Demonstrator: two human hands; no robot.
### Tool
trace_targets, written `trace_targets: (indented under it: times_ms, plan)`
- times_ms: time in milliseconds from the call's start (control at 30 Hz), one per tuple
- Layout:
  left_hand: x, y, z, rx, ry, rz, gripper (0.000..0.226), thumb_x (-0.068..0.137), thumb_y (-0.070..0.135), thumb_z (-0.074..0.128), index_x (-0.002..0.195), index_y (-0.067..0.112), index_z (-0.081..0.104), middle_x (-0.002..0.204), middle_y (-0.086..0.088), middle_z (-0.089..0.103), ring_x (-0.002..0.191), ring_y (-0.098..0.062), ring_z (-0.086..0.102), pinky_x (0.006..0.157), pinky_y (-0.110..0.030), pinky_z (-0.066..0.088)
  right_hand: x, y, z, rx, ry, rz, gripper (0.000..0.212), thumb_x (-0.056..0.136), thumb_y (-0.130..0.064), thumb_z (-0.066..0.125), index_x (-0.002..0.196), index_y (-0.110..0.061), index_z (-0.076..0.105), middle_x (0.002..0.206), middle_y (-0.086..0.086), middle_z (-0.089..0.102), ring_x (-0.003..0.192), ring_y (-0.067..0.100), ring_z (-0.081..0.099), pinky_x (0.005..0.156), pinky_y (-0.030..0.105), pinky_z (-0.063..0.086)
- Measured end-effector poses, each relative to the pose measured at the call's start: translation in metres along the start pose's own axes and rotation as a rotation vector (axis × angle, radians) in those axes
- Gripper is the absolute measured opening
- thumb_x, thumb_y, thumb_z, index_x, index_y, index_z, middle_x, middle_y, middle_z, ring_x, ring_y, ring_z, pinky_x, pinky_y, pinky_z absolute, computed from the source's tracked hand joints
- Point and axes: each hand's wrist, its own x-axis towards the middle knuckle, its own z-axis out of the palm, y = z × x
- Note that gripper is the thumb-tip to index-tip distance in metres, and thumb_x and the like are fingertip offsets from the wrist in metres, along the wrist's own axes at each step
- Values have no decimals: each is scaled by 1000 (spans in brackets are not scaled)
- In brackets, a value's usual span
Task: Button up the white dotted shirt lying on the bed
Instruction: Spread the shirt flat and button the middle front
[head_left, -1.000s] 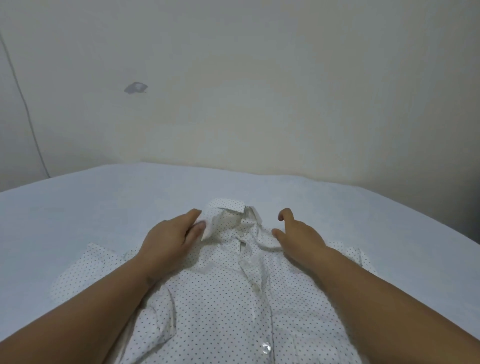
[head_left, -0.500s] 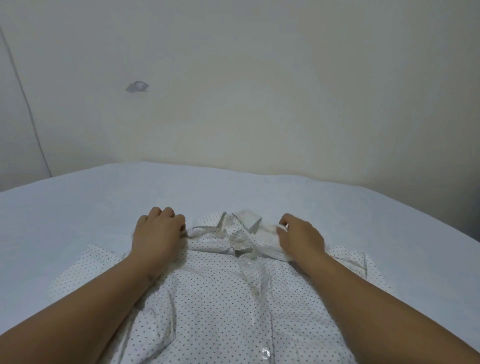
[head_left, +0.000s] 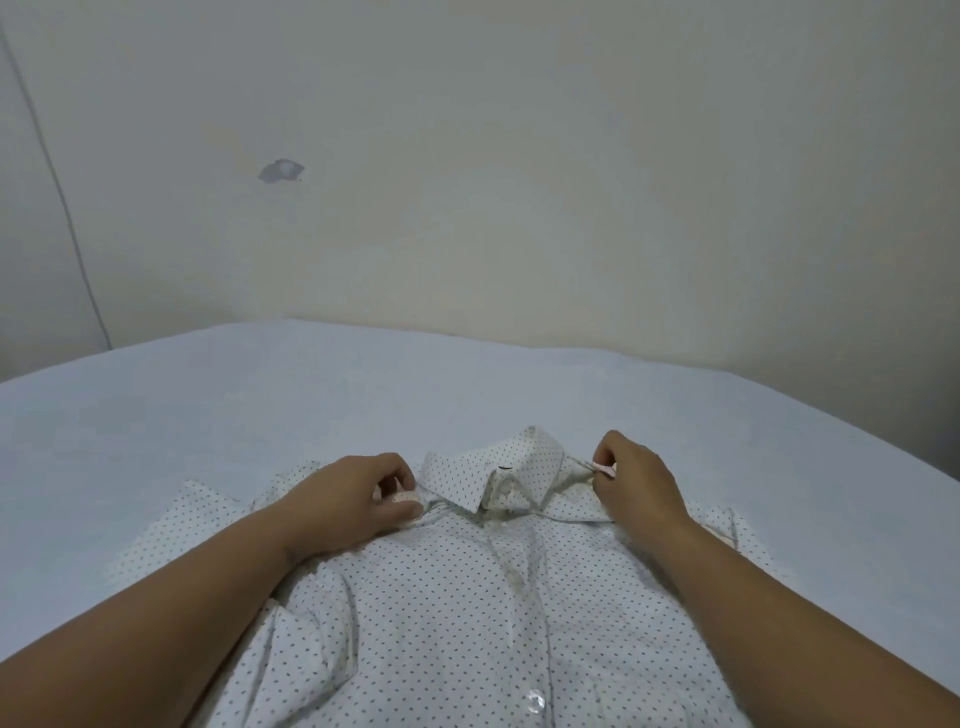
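The white dotted shirt (head_left: 441, 597) lies front-up on the bed, its placket closed down the middle with a clear button (head_left: 534, 700) showing near the bottom edge. Its collar (head_left: 493, 475) is folded down at the top. My left hand (head_left: 353, 501) rests on the shirt's left shoulder, fingers curled, pinching the left end of the collar. My right hand (head_left: 631, 480) pinches the right end of the collar between thumb and fingers.
The bed (head_left: 208, 415) is covered by a pale blue sheet and reaches a cream wall (head_left: 519, 182) behind. A thin cable (head_left: 67, 218) runs down the wall at the far left.
Both hands have gone from lying over the collar area to pinching its two ends. The collar now lies folded down and spread flatter between them.
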Motion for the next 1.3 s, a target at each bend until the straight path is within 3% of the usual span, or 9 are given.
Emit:
trace_targets:
  times_ms: [233,400,600,767,867,933,1033,1167,1300]
  plan:
    - [0,5,-1,18,24,-112,44,69,75,61,96,41,66,89,15,67,53,6,62,62,-20,50,-8,-1,6,70,-33,-76,13,93,-32,59,88,-27,69,87,-11,66,80,12,60,64,27,41]
    - [6,10,-8,95,214,-97,6,86,46,61,84,41,63,94,16,54,79,-7,58,66,-25,47,-7,-5,0,196,151,-62,9,93,-22,64,98,-28,69,81,-9,51,67,6,49,56,22,35]
    - [20,26,-21,72,559,-96,4,95,24,51,92,27,50,88,7,67,64,-18,63,58,-36,52,1,-29,-15,340,226,76,12,93,-26,59,85,-33,64,53,-5,57,51,21,60,50,30,45]
    - [35,35,-19,-87,692,-90,16,96,12,45,92,27,46,90,1,65,77,-22,60,66,-41,51,12,-50,-16,398,271,131,15,94,-21,50,103,-26,61,74,-10,67,63,15,62,56,36,52]
    - [43,31,-9,100,461,-27,33,96,17,49,128,20,44,148,-11,39,129,-28,45,108,-49,37,12,-49,-3,272,71,98,54,98,-28,50,147,-27,27,132,-1,59,112,25,60,86,42,50]
    - [44,26,0,394,172,-83,58,95,21,47,148,19,25,163,-8,3,148,-26,13,119,-53,6,7,-45,8,-190,-192,83,73,98,-34,46,153,-30,-2,162,3,18,147,32,17,116,56,16]
    - [41,25,12,601,21,-161,58,91,14,47,147,17,33,162,-9,3,148,-28,10,118,-54,0,-1,-41,21,-695,-287,-26,61,93,-25,48,150,-19,28,164,9,4,149,32,-9,113,59,-15]
    - [35,39,19,439,-69,-200,36,89,14,43,123,12,56,128,-6,50,121,-24,48,112,-51,28,-19,-46,33,-378,-354,-152,72,84,8,42,151,-8,22,164,11,3,150,25,-1,119,42,3]
    - [24,14,18,312,-201,-333,67,94,62,25,151,30,13,161,2,14,148,-29,11,111,-69,7,-20,-25,24,-258,-422,-44,58,101,-37,35,154,-23,13,164,5,8,150,25,7,118,48,14]
